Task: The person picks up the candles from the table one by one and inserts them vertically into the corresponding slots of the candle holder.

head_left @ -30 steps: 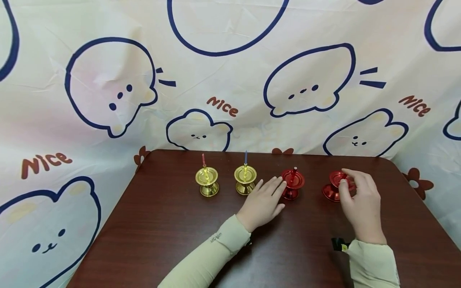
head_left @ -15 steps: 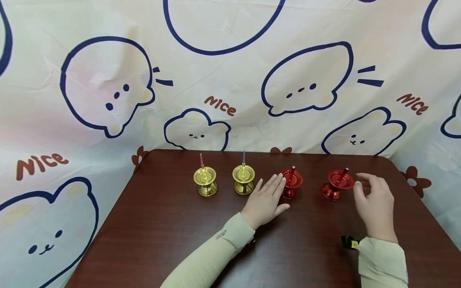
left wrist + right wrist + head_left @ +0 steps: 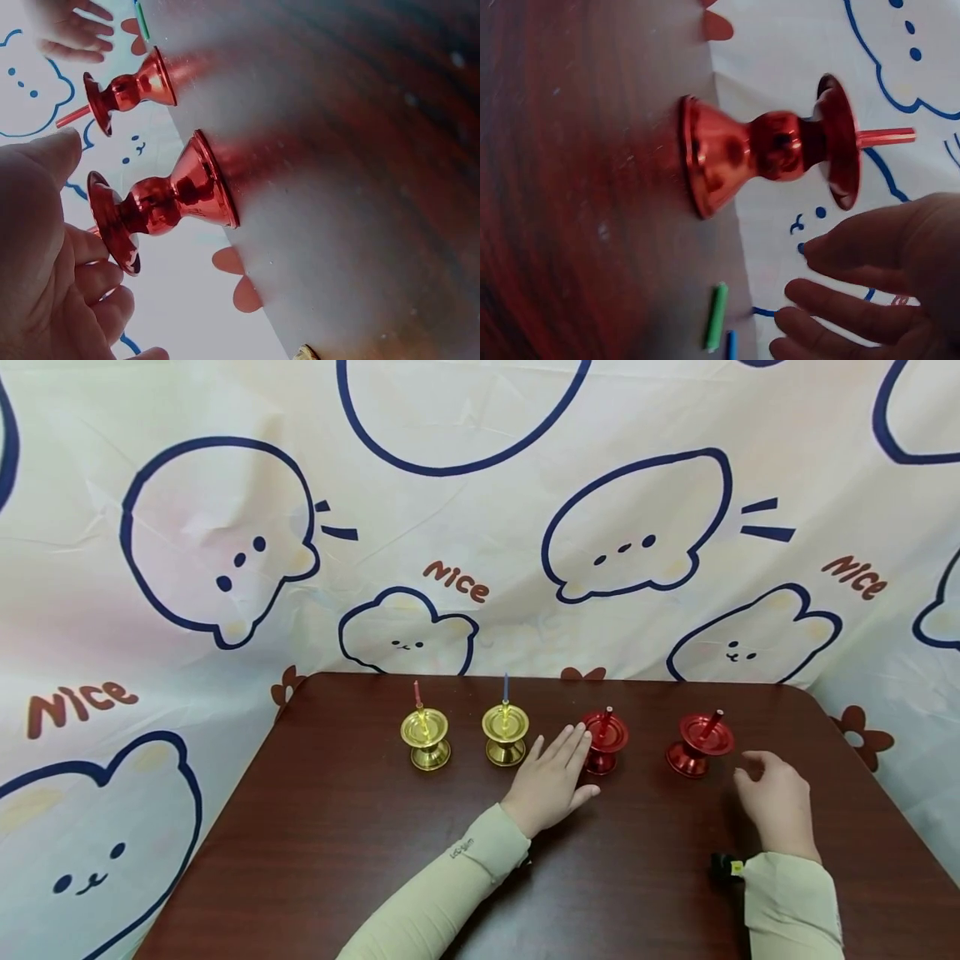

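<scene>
Two red metal candle holders stand on the table's right half. Beside the nearer-to-middle red candle holder (image 3: 609, 737) lies my left hand (image 3: 546, 785), fingers extended; the left wrist view has its fingers (image 3: 97, 281) at the dish's rim, and I cannot tell whether they touch. My right hand (image 3: 776, 802) is just right of and in front of the other red candle holder (image 3: 707, 737), apart from it, holding nothing. Its fingers (image 3: 840, 307) bend loosely in the right wrist view. A green candle (image 3: 716, 317) and a blue candle (image 3: 732, 346) lie near this hand, hidden in the head view.
To the left stand a gold candle holder (image 3: 425, 728) with a pink candle (image 3: 417, 695) and another gold candle holder (image 3: 506, 724) with a blue candle (image 3: 506, 688). The dark wooden table (image 3: 337, 827) ends at a printed cloth (image 3: 510, 635) behind.
My right hand has come away from the right red candle holder, moving right and then back toward me. That holder is now fully in sight. My left hand has stayed nearly in place.
</scene>
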`<state>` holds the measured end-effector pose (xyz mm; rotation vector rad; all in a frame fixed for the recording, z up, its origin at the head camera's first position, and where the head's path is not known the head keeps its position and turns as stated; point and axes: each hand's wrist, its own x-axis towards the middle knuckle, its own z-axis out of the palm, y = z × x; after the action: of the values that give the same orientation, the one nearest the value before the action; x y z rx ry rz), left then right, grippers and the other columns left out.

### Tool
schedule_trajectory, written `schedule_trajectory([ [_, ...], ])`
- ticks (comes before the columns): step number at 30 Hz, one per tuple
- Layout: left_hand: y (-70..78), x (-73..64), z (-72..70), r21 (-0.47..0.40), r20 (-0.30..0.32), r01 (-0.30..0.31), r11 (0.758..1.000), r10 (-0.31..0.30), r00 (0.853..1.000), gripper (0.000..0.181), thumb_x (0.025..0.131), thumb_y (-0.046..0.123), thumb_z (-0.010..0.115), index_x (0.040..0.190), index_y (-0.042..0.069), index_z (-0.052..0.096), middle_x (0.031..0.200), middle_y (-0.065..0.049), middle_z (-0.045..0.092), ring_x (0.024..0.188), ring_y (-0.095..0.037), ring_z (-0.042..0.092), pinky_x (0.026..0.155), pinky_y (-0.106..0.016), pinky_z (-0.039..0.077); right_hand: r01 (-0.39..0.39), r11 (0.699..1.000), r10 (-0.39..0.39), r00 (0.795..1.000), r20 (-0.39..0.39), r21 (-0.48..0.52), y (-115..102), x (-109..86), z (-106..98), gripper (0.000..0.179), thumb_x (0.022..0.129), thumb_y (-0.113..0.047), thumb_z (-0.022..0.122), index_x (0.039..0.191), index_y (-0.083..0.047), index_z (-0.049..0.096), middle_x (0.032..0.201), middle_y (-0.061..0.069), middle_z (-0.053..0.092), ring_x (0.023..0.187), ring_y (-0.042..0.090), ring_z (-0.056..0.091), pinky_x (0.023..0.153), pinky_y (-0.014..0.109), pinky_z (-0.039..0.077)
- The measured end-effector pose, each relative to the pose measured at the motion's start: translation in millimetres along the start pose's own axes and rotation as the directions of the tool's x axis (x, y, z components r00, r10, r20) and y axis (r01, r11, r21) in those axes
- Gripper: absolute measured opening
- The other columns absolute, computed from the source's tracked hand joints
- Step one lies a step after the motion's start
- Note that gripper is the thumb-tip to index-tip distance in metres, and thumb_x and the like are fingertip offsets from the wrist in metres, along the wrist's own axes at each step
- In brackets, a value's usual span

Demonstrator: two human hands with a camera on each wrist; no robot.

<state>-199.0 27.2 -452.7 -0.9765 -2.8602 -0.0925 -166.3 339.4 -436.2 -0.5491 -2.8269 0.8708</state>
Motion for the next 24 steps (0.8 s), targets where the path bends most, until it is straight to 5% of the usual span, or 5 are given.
schedule_trajectory([
  [24,0.0,2.3,-5.7,-0.036,0.048,0.005,0.999,-0.003,0.999,0.065,0.108,0.041,0.047,0.162,0.012,0.025,0.167,-0.003,0.024,0.155,-0.017,0.017,0.120,-0.045,0.028,0.022,0.992,0.001,0.983,0.181,-0.123,13.8,22.8,9.0,0.049,0.097,-0.007,0.054,0.134,0.023,0.044,0.132,0.045,0.047,0.119,0.059,0.048,0.099,0.066,0.041],
])
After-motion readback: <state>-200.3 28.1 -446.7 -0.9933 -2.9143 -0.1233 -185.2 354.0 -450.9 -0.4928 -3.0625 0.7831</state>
